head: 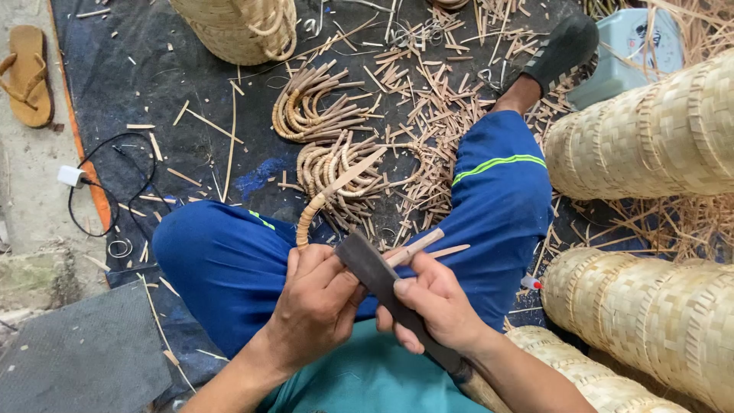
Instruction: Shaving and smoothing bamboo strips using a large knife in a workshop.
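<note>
My left hand [313,302] grips a curved, cane-wrapped rattan handle [310,216] whose flat pale tip [358,170] points up and away. My right hand [432,302] holds a broad dark knife blade [365,261] laid across the handle's other end, where thin pale strips [428,245] stick out past the blade. Both hands work over my lap, between my knees in blue trousers [222,260]. Just beyond lie two heaps of similar curved handles [313,115], the nearer heap [332,164] under the held tip.
Woven baskets stand stacked at the right [650,138] and lower right [642,306], another at top [245,30]. Cane offcuts [436,92] litter the dark mat. A charger with cable [75,177] and a sandal [29,73] lie left. My foot in a dark slipper [562,50] rests near a pale plastic container [634,46].
</note>
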